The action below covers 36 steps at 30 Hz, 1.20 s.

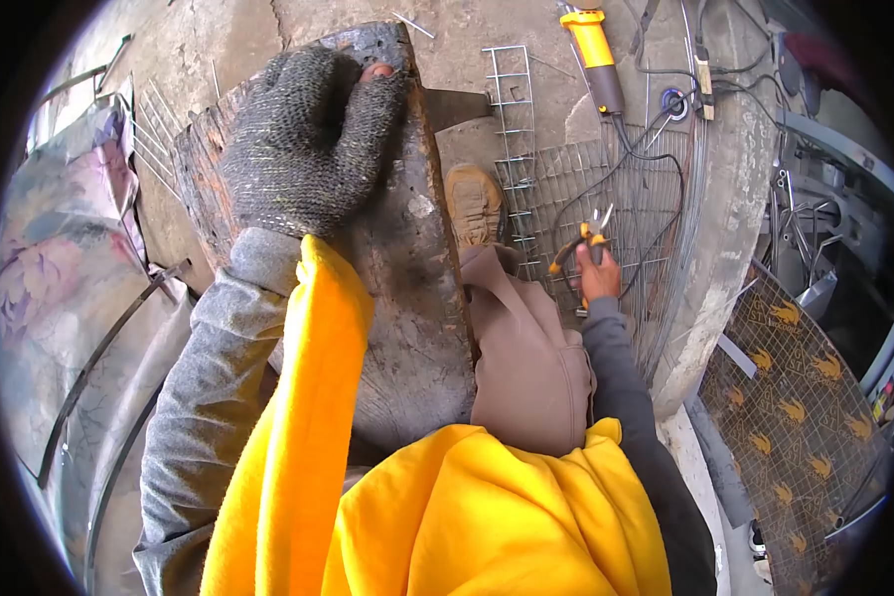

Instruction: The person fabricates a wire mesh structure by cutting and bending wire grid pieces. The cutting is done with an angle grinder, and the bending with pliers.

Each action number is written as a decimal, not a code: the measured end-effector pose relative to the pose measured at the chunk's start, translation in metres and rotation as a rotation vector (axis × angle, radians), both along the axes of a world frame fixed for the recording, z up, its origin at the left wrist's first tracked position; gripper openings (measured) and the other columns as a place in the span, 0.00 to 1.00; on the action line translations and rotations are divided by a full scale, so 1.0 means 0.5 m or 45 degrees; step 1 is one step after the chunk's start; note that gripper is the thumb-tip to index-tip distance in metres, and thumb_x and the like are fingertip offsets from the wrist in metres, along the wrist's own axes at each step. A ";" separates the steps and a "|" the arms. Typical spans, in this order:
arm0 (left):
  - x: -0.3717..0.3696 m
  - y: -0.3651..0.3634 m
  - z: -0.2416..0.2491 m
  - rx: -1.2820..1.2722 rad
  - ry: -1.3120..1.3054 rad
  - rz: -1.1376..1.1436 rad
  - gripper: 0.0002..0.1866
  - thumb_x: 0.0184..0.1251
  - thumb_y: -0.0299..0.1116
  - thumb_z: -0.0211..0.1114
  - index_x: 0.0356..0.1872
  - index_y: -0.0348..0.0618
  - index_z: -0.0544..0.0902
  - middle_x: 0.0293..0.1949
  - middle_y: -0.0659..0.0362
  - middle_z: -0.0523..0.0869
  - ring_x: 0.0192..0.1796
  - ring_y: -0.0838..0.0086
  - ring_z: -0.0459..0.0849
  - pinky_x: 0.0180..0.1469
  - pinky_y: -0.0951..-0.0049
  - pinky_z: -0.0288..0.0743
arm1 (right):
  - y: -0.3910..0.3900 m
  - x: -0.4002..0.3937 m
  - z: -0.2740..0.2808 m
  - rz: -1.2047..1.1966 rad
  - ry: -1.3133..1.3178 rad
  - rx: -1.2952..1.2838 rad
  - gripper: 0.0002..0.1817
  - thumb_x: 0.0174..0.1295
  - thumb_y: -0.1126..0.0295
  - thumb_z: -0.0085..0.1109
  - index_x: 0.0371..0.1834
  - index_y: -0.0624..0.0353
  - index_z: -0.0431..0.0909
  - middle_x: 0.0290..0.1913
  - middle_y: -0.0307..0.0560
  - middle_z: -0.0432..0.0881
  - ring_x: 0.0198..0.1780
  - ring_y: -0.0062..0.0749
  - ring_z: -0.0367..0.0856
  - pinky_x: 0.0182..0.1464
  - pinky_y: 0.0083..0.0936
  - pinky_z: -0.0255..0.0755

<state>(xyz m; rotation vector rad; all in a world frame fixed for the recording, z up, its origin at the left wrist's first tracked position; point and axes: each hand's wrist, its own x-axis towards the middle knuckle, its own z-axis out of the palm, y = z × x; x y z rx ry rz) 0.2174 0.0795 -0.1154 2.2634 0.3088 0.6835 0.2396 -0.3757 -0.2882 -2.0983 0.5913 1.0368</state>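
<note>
My left hand (308, 144), in a dark grey knitted glove with the thumb tip bare, is over the far end of a worn wooden plank (397, 258). Its fingers curl downward, and whatever they close on is hidden beneath the glove. Low on the right, my bare right hand (597, 272) grips pliers (588, 238) with orange-and-black handles, their metal jaws pointing away from me. Under the pliers lies wire mesh (606, 184), and a narrow ladder-like strip of welded wire (512, 109) stretches beside it.
A yellow-and-grey power tool (596, 60) lies on the concrete floor, its black cable (656, 157) looping across the mesh. My brown shoe (475, 204) is beside the plank. Floral sheeting (70, 268) lies left; a patterned panel (785, 407) and metal parts are at right.
</note>
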 end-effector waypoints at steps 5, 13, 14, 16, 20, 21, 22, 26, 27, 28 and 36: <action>0.037 -0.057 0.150 0.165 0.509 0.222 0.16 0.70 0.46 0.71 0.35 0.41 0.84 0.30 0.51 0.82 0.34 0.56 0.83 0.40 0.61 0.76 | 0.145 0.007 -0.018 -0.288 0.231 0.461 0.19 0.68 0.64 0.67 0.59 0.58 0.78 0.58 0.48 0.82 0.56 0.39 0.85 0.54 0.41 0.84; 0.033 -0.040 0.142 0.222 0.490 0.154 0.17 0.71 0.47 0.69 0.33 0.43 0.83 0.29 0.50 0.82 0.34 0.53 0.82 0.38 0.58 0.74 | 0.275 -0.043 0.009 -0.606 0.661 1.410 0.25 0.71 0.72 0.63 0.70 0.48 0.69 0.56 0.42 0.80 0.61 0.39 0.82 0.55 0.43 0.81; 0.033 -0.037 0.142 0.270 0.481 0.148 0.17 0.72 0.48 0.68 0.33 0.43 0.83 0.29 0.49 0.82 0.34 0.52 0.81 0.38 0.57 0.74 | 0.256 -0.034 -0.017 -0.544 0.666 1.367 0.25 0.71 0.71 0.64 0.70 0.44 0.69 0.53 0.38 0.80 0.58 0.36 0.83 0.49 0.39 0.80; 0.034 -0.037 0.143 0.258 0.503 0.150 0.17 0.71 0.49 0.66 0.35 0.44 0.84 0.33 0.49 0.84 0.37 0.50 0.83 0.41 0.55 0.76 | 0.252 0.008 0.006 -0.639 0.655 1.446 0.26 0.71 0.70 0.64 0.71 0.44 0.69 0.52 0.36 0.80 0.56 0.35 0.83 0.48 0.39 0.80; 0.035 -0.037 0.145 0.254 0.527 0.153 0.17 0.70 0.50 0.65 0.38 0.45 0.85 0.38 0.48 0.86 0.41 0.48 0.85 0.46 0.51 0.79 | 0.291 0.111 0.113 -0.614 0.559 1.628 0.29 0.72 0.67 0.61 0.75 0.42 0.65 0.69 0.43 0.72 0.64 0.37 0.77 0.59 0.46 0.76; 0.035 -0.036 0.146 0.256 0.526 0.165 0.17 0.70 0.50 0.65 0.38 0.45 0.85 0.38 0.48 0.86 0.41 0.48 0.85 0.46 0.51 0.79 | 0.319 0.141 0.160 -0.541 0.463 1.655 0.29 0.73 0.65 0.59 0.75 0.43 0.64 0.76 0.47 0.66 0.68 0.38 0.74 0.65 0.50 0.73; 0.036 -0.036 0.146 0.256 0.526 0.153 0.17 0.70 0.50 0.64 0.38 0.45 0.85 0.38 0.48 0.86 0.42 0.48 0.85 0.47 0.51 0.79 | 0.340 0.168 0.185 -0.461 0.408 1.731 0.31 0.72 0.67 0.58 0.77 0.43 0.61 0.78 0.47 0.65 0.68 0.39 0.73 0.68 0.52 0.71; 0.035 -0.036 0.143 0.265 0.524 0.148 0.16 0.71 0.48 0.65 0.36 0.45 0.84 0.35 0.49 0.84 0.41 0.49 0.83 0.44 0.52 0.77 | 0.429 0.253 0.285 -0.319 0.159 1.877 0.32 0.74 0.67 0.56 0.80 0.48 0.59 0.75 0.47 0.68 0.64 0.39 0.75 0.72 0.57 0.67; 0.036 -0.036 0.142 0.286 0.491 0.147 0.16 0.71 0.47 0.67 0.34 0.44 0.83 0.32 0.50 0.81 0.38 0.50 0.82 0.40 0.54 0.75 | 0.437 0.276 0.280 -0.309 0.157 1.876 0.32 0.74 0.67 0.56 0.80 0.48 0.59 0.75 0.47 0.68 0.64 0.39 0.75 0.72 0.57 0.67; 0.037 -0.035 0.143 0.285 0.485 0.157 0.16 0.71 0.47 0.67 0.34 0.44 0.83 0.32 0.50 0.81 0.38 0.50 0.82 0.40 0.54 0.75 | 0.446 0.304 0.274 -0.350 0.274 2.017 0.30 0.74 0.67 0.55 0.79 0.49 0.61 0.70 0.46 0.71 0.61 0.38 0.76 0.72 0.57 0.68; 0.035 -0.036 0.140 0.288 0.451 0.180 0.17 0.72 0.50 0.64 0.36 0.46 0.84 0.36 0.51 0.84 0.41 0.50 0.84 0.44 0.52 0.78 | 0.384 0.376 0.140 0.660 -0.240 0.191 0.23 0.67 0.56 0.66 0.61 0.54 0.82 0.40 0.47 0.87 0.32 0.35 0.86 0.40 0.40 0.83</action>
